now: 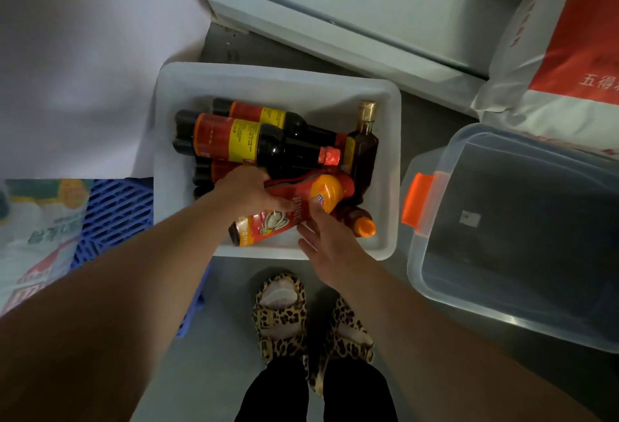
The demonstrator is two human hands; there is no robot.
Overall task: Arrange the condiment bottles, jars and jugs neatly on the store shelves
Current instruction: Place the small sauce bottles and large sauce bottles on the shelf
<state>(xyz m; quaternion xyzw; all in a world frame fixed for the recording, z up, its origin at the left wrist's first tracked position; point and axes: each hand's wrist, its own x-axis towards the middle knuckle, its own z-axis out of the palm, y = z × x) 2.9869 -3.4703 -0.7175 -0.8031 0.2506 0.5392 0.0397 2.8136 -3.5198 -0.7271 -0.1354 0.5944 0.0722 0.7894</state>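
White bin (388, 167) holds lying bottles; I see left hand (249, 192) gripping the red sauce bottle (284, 217). Right hand (330, 242) open, fingers straight, touching it.

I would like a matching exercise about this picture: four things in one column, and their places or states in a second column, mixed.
Things:
1. red sauce bottle
2. gold-capped bottle
3. clear bin
4. blue crate

Places or states:
A. left of the white tub
B. right of the white tub, with an orange latch
C. under the left hand, touched by the right hand
D. at the tub's right wall

Pairs: 1-C, 2-D, 3-B, 4-A
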